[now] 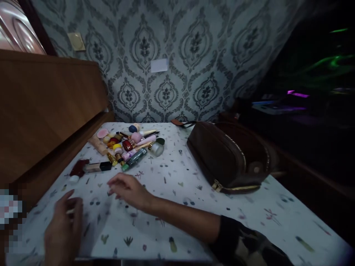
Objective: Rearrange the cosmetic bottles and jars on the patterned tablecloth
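My left hand [65, 223] is just above the front left of the white patterned tablecloth, fingers loosely bent and apart. A small pale spot shows between them; I cannot make out what it is. My right hand [129, 189] hovers near the middle left, fingers relaxed and slightly curled, with nothing visible in them. Closest to it are a foundation bottle with a black cap [97, 167] and a grey-green bottle with a green cap [135, 159]. A dark red bottle with a white cap [79, 169] lies beyond my left hand. Past these is a pile of cosmetics, including a frosted jar [156, 148].
A dark brown zipped bag [222, 157] stands on the right of the tablecloth [166, 192]. A wooden panel [47, 114] borders the left side. Patterned wallpaper [177, 48] rises behind. Dark equipment with green and purple lights [299, 95] is at the far right.
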Demonstrator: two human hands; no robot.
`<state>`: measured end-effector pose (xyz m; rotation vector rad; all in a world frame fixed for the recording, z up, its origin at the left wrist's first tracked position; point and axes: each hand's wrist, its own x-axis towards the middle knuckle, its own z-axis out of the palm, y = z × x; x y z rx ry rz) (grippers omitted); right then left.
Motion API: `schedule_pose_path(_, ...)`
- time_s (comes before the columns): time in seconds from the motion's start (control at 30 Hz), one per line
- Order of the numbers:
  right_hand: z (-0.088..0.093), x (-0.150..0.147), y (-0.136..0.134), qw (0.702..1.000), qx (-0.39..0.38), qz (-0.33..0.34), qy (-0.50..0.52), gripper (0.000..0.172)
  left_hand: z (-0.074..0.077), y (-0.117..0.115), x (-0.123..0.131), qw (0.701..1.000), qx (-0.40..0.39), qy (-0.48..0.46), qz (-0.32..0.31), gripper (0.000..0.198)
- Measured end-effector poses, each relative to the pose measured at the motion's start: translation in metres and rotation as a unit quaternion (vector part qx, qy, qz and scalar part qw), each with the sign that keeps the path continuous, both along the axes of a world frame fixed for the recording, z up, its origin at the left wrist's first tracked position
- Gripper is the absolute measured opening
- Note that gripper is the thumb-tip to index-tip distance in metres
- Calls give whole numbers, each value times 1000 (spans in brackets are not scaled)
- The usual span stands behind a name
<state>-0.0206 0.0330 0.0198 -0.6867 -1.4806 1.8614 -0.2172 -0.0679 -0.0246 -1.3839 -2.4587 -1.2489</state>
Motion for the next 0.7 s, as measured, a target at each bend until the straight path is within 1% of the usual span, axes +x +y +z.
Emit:
schedule_pose_path(0.07, 3, 47, 3, 993, 99, -57, -26, 11, 16, 18, 31, 994, -44, 40, -96, 47)
schedule_pose_path(0.13, 1, 86, 8, 977, 163, -115, -73, 16, 26, 39, 57, 977, -72, 91, -181, 43)
schedule_pose_path(0.2, -6, 114, 17, 958, 204, -172, -108, 16, 31, 61, 75, 953, -67, 149, -256, 39)
schedule_pose_path(0.27, -18, 132, 28, 949, 210, -201, -124, 15, 31, 86, 86, 928, -65, 220, -293, 34)
schedule_pose_path(0.33, -30, 142, 41, 942, 213, -224, -131, 14, 30, 110, 95, 910, -78, 277, -299, 34)
schedule_pose_path(0.4, -39, 145, 57, 932, 224, -247, -145, 15, 28, 132, 101, 896, -106, 326, -282, 41)
schedule_pose_path(0.47, -45, 143, 75, 913, 249, -273, -173, 20, 26, 150, 105, 887, -143, 349, -265, 49)
schedule_pose_path(0.57, -49, 132, 101, 880, 283, -317, -211, 29, 25, 169, 107, 879, -170, 360, -262, 54)
schedule_pose_path(0.63, -50, 123, 116, 870, 284, -337, -219, 31, 24, 178, 108, 878, -173, 365, -258, 56)
schedule_pose_path(0.7, -53, 115, 126, 868, 277, -350, -219, 29, 23, 184, 108, 876, -178, 371, -253, 56)
